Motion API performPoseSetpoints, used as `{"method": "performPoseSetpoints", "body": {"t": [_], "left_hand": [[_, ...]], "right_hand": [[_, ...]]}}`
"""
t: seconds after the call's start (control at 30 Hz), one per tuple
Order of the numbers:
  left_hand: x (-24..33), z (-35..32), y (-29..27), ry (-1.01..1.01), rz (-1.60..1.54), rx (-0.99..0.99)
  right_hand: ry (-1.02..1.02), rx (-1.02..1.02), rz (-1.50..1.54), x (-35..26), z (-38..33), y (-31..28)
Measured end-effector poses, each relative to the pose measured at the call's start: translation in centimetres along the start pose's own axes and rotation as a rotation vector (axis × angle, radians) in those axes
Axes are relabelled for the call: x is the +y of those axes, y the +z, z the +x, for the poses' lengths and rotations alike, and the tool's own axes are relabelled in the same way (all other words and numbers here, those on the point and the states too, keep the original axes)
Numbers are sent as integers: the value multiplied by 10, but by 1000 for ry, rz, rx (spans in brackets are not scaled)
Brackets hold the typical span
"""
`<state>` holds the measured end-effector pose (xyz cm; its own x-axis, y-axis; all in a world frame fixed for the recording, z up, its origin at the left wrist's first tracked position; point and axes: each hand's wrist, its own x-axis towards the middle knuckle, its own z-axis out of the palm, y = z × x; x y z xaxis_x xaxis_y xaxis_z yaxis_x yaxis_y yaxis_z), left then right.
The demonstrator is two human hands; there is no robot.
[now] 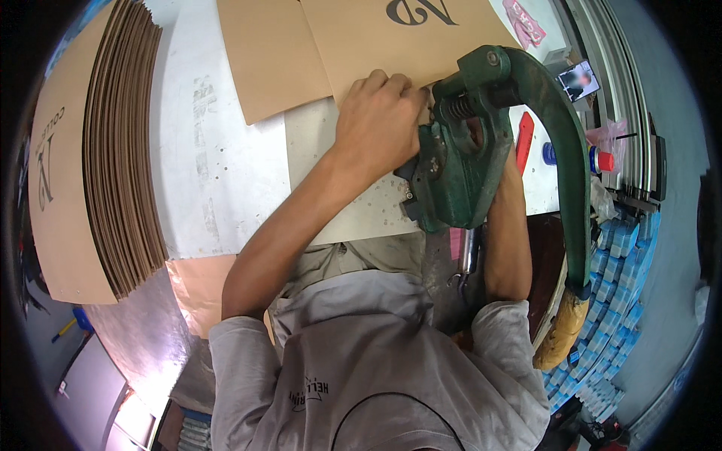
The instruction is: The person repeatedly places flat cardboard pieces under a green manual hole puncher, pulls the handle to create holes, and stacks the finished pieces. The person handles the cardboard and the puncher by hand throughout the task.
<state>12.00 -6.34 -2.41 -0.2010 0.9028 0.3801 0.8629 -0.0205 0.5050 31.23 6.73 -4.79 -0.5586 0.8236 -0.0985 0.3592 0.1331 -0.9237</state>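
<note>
Wide head-height view, facing down

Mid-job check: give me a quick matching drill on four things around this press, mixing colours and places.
1. Lever press
2. Cardboard stack
3. Left hand
4. Slim flat object

A. Resting at the cardboard sheet, close beside the machine
B. Red, lying on the white tabletop
C. Dark green, with a long curved handle
D. Brown and layered, at the picture's left

Pairs: 1-C, 2-D, 3-A, 4-B
</note>
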Motion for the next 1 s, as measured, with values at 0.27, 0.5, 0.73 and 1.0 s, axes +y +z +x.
{"method": "performPoseSetpoints", "body": {"t": [0.27, 0.5, 0.73, 1.0], "left_hand": [[10, -6, 11, -20, 4, 6], [7, -11, 11, -31, 20, 12], [12, -8, 8, -1, 52, -15], [-9, -8, 2, 41, 177, -64]], "right_hand": [[126, -58, 5, -3, -15, -12], [-396, 212, -536, -165, -123, -95], [-804, -338, -1053, -103, -169, -14], [-594, -89, 100, -123, -162, -65]]}}
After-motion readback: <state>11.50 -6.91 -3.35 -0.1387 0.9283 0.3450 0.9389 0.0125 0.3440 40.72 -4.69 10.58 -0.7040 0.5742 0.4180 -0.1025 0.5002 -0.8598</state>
